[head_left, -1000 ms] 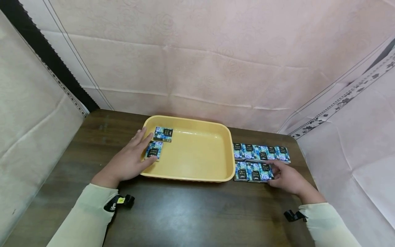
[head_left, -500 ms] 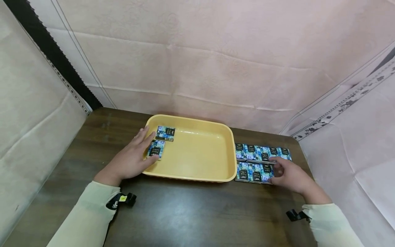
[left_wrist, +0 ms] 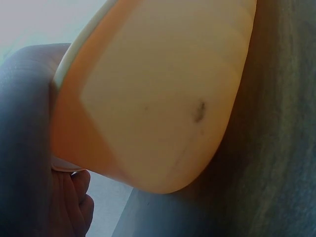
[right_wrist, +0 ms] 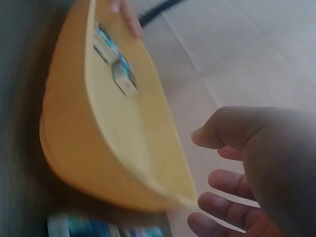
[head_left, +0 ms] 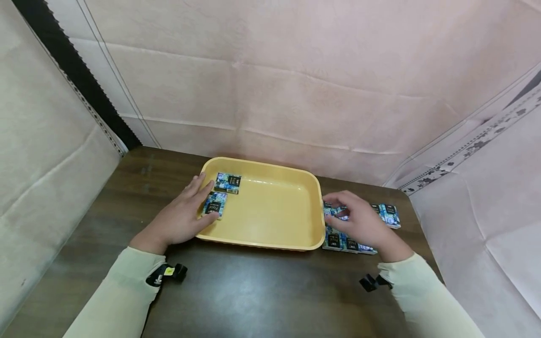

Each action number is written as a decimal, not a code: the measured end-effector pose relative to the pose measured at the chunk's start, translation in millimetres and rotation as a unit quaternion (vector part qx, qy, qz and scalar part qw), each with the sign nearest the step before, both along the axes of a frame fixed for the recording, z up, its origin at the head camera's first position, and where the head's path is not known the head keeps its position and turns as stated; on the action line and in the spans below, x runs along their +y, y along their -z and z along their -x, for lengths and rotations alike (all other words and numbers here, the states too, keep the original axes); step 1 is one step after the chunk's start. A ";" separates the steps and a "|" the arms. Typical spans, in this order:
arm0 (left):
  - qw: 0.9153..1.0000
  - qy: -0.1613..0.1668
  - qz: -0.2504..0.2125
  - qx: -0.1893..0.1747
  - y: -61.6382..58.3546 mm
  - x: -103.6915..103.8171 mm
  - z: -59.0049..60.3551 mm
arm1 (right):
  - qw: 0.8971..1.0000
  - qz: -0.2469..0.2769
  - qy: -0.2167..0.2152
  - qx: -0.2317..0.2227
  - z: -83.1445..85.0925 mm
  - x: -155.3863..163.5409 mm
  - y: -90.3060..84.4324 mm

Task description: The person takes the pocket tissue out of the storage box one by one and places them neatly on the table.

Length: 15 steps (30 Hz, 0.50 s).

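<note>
At the left, the person's left hand (head_left: 179, 218) lies over the near left rim of the shallow yellow plastic tray (head_left: 270, 244), which sits on the dark brown wooden desk (head_left: 253, 291). Its fingers (head_left: 198, 185) are straight and slightly spread, with the thumb pressing on a small square blue-and-black packet (head_left: 214, 204) inside the tray; the flat hand seems to steady the tray while keeping that packet squared against the wall. A second matching packet (head_left: 227, 182) lies just beyond it in the far left corner, so the two form the start of a column along the left wall. The left wrist view shows only the tray's outer wall (left_wrist: 148, 98) close up, with the fingertips (left_wrist: 74, 207) tucked below the rim.

The middle and right of the tray floor hold nothing else.

To the right, just beside the tray's right wall, the remaining blue-and-black packets (head_left: 389, 213) lie flat on the desk in two neat rows, close at hand. The right hand (head_left: 359, 220) hovers over or rests on them, palm down. Its fingers (right_wrist: 217, 182) are apart and loosely bent, clamped on nothing that the right wrist view shows; whether the fingertips touch a packet cannot be told.
</note>
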<state>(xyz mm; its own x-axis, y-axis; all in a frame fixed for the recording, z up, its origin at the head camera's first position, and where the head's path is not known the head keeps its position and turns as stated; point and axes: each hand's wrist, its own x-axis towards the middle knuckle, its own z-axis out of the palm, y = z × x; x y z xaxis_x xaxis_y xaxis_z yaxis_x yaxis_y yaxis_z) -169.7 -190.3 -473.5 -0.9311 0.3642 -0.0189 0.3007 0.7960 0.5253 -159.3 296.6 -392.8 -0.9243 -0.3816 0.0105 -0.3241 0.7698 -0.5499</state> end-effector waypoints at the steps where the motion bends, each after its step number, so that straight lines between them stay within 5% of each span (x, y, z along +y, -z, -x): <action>1: 1.000 0.001 0.000 -0.001 0.1 -0.1 0.0 | 1.000 0.006 -0.014 0.001 3.3 -8.6 1.5; 15: 1.000 0.009 -0.014 0.012 3.5 -2.2 -0.2 | 0.992 0.002 -0.117 -0.054 60.6 -112.7 25.4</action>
<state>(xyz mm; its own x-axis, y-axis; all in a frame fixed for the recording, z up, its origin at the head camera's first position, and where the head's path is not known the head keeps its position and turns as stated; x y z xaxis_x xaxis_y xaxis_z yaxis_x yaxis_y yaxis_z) -169.5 -192.5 -477.0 -0.9242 0.3816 0.0141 0.3284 0.7756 0.5391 -220.0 183.9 -418.2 -0.8066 -0.5853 -0.0821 -0.4322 0.6789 -0.5936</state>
